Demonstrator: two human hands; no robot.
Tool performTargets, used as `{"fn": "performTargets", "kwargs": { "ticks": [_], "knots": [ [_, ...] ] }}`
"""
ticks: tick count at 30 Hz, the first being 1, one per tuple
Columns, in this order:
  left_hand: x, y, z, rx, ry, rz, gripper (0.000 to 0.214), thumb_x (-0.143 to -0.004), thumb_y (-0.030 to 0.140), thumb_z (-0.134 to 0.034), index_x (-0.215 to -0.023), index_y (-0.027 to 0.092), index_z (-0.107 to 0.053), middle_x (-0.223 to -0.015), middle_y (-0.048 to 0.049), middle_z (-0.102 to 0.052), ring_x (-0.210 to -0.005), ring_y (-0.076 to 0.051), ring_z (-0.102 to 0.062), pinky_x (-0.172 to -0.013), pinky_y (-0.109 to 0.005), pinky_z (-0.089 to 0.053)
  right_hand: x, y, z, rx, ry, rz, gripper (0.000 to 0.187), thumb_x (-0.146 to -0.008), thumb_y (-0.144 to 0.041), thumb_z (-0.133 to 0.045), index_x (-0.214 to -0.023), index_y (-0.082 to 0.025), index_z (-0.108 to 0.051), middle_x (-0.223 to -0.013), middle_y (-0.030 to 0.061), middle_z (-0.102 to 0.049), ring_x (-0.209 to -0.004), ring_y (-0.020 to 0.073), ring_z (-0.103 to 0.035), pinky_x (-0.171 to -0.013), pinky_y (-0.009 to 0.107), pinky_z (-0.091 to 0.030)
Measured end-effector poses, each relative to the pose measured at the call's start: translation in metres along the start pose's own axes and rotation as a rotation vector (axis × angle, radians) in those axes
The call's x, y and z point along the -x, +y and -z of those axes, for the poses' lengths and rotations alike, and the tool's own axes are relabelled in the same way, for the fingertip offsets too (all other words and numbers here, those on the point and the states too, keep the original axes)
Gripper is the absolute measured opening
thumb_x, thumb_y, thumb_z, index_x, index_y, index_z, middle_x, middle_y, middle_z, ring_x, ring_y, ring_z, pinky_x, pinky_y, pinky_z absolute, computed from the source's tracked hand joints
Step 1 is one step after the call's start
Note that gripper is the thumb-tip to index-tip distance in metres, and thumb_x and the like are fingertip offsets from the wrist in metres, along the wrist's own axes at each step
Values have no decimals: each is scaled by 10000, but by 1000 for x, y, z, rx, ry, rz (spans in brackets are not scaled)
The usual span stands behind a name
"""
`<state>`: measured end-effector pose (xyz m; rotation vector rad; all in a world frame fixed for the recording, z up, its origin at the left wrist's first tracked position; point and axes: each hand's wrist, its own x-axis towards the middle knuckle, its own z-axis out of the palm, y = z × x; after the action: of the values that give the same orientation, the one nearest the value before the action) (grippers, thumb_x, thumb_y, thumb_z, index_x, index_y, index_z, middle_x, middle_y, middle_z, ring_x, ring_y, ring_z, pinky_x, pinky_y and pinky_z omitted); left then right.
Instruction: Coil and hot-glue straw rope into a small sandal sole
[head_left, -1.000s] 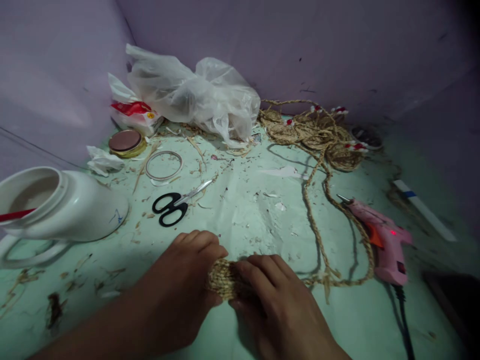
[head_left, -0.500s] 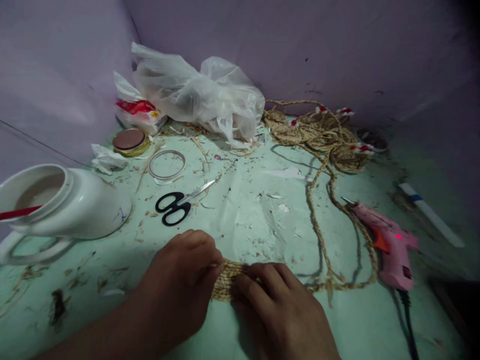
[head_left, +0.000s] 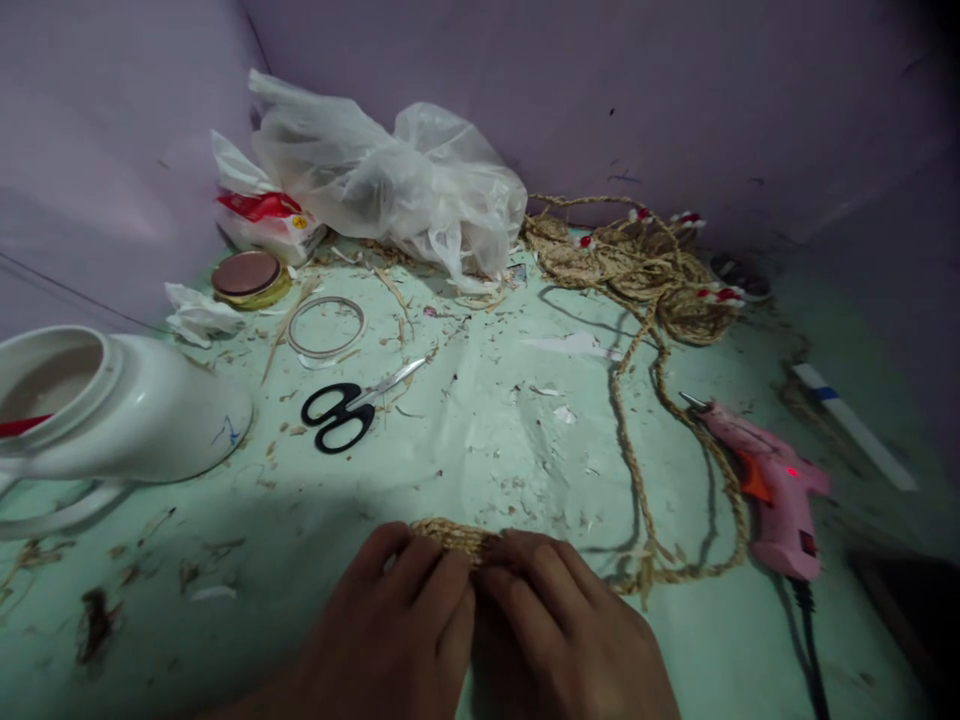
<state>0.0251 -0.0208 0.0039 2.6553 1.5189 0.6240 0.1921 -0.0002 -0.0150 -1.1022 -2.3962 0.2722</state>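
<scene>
Close to the front of the table, a coil of braided straw rope (head_left: 454,537) lies between my two hands, its lower part hidden by them. My left hand (head_left: 409,610) has its fingers curled over the coil's left side. On the right side, my right hand (head_left: 566,615) grips the coil with bent fingers. From beside my right hand, a loose length of the rope (head_left: 694,575) loops right and back toward a heap of straw coils (head_left: 630,255) with red and white trimmings. A pink hot glue gun (head_left: 780,480), its red light on, lies right of the rope.
Black-handled scissors (head_left: 341,418) and a tape ring (head_left: 294,335) lie left of centre. A white jug (head_left: 180,405) lies at the left. Behind are a round tin (head_left: 247,275), a tissue pack (head_left: 274,228) and a plastic bag (head_left: 420,190). Straw scraps litter the green table (head_left: 480,440).
My left hand has turned and come down nearer my right hand, its fingers now over the coil. My right hand stays at the coil's right side. The view has shifted slightly.
</scene>
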Motion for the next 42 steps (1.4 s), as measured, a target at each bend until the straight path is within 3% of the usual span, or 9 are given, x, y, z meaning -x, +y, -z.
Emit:
{"fn": "performTargets", "kwargs": {
  "ticks": [8, 15, 18, 23, 27, 30, 33, 37, 42],
  "knots": [
    [14, 3, -8, -106, 10, -19, 271, -879, 150, -406, -954, 191, -663, -991, -40, -703, -908, -186, -589, -858, -320, -431, 7, 5, 9, 34, -61, 54, 296, -954, -178, -368, -1027, -166, -655, -1030, 68, -720, -922, 184, -688, -785, 227, -557],
    [17, 3, -16, -117, 39, -28, 258, -880, 140, -408, -907, 181, -661, -950, -47, -707, -889, -194, -598, -848, -337, -434, 7, -4, 5, 81, -29, -66, 253, -913, -158, -442, -975, -193, -684, -991, 64, -731, -869, 174, -701, -758, 225, -564],
    [11, 3, -17, -115, 67, -21, 256, -882, 135, -406, -874, 172, -660, -913, -50, -707, -859, -196, -602, -827, -339, -438, 8, -3, 5, 111, -18, -37, 237, -898, -156, -471, -985, -196, -688, -996, 62, -733, -871, 181, -701, -759, 235, -566],
    [3, -2, -12, 7, 77, -7, 272, -888, 158, -387, -830, 177, -652, -872, -38, -705, -794, -189, -608, -803, -362, -435, 6, 3, 4, 82, 1, 91, 237, -880, -155, -493, -1036, -169, -671, -974, 68, -733, -920, 198, -689, -867, 296, -553],
    [0, -3, -2, 138, 51, 52, 276, -888, 125, -390, -735, 196, -609, -795, -5, -681, -737, -173, -594, -798, -377, -420, 7, 1, -1, 37, 35, 39, 232, -859, -125, -486, -1009, -176, -656, -957, 66, -721, -911, 192, -685, -929, 347, -533],
    [-3, -2, 1, 128, 29, 133, 158, -840, 132, -471, -876, 188, -615, -945, -44, -668, -867, -211, -579, -843, -416, -421, 8, -3, -3, 9, 55, 7, 214, -846, -123, -480, -998, -162, -626, -958, 79, -705, -903, 202, -677, -909, 368, -546],
    [-8, -5, -3, 141, -2, 125, 337, -709, 154, -546, -1043, 190, -578, -1095, -77, -624, -999, -261, -534, -862, -450, -421, 8, -6, -4, -10, 41, -88, 193, -836, -116, -471, -968, -159, -605, -941, 97, -686, -895, 226, -662, -801, 363, -586],
    [-18, -13, -9, 212, -156, 119, 293, -617, 149, -527, -901, 202, -575, -942, -60, -628, -892, -260, -535, -804, -488, -428, 5, -6, 0, -106, 23, -133, 161, -830, -93, -468, -889, -168, -598, -879, 95, -657, -822, 218, -643, -695, 324, -588],
    [-30, -11, 1, 195, -365, 143, 237, -576, 149, -550, -808, 182, -575, -867, -65, -592, -831, -260, -504, -803, -521, -406, 0, 3, 15, -239, -78, -84, 140, -779, -85, -521, -836, -163, -622, -871, 72, -647, -846, 210, -625, -981, 458, -453]
  ]
}}
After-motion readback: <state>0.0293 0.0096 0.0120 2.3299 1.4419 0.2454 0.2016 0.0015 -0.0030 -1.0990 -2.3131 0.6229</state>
